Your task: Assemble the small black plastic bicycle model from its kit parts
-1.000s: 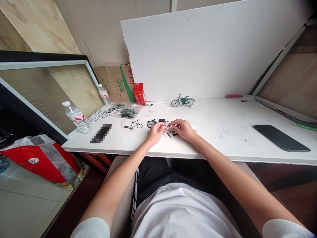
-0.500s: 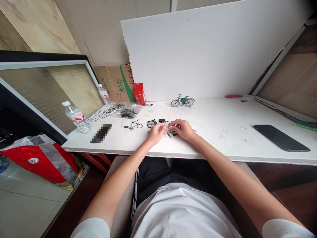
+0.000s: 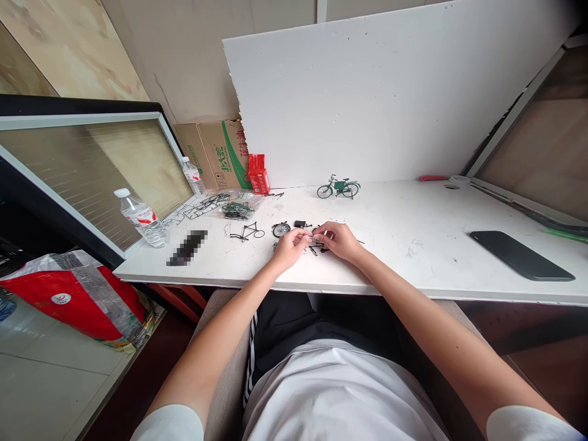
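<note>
My left hand (image 3: 293,245) and my right hand (image 3: 339,240) meet over the front of the white table, fingertips pinched close together. Between them is a small dark part (image 3: 310,237), mostly hidden by the fingers, so its kind does not show. Just behind my left hand lies a black model bicycle wheel (image 3: 281,229). Beside that wheel sits a small black box-like piece (image 3: 300,224). Further left is a thin black bicycle frame (image 3: 248,231). Several small black pieces (image 3: 314,250) lie under and around my fingers, partly covered.
An assembled green model bicycle (image 3: 339,187) stands at the back. On the left are a water bottle (image 3: 142,219), a bag of parts (image 3: 239,207) and black sprues (image 3: 206,205). A dark phone (image 3: 521,255) lies right. A white board (image 3: 367,98) leans behind the table.
</note>
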The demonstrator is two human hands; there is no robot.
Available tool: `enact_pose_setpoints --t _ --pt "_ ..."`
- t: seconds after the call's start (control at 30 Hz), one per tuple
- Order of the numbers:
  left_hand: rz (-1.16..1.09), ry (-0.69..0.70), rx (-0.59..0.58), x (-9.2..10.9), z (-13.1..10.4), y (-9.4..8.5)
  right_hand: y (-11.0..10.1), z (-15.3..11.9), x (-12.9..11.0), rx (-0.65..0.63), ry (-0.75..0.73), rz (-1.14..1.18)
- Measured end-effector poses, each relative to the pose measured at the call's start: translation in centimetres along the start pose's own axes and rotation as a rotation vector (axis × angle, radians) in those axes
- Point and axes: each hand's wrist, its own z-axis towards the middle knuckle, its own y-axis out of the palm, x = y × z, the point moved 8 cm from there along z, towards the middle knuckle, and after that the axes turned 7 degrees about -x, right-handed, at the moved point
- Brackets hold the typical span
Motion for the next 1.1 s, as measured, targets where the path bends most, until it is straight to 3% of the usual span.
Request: enact_pose_setpoints --t 0.8,1.1 --pt "0.105 0.034 0.017 0.86 -0.24 -0.02 0.27 0.02 0.22 -0.030 0.011 -0.017" --pt "0.077 0.041 -0.008 0.35 -0.03 0.06 0.35 -0.01 0.40 -0.040 0.010 -0.002"
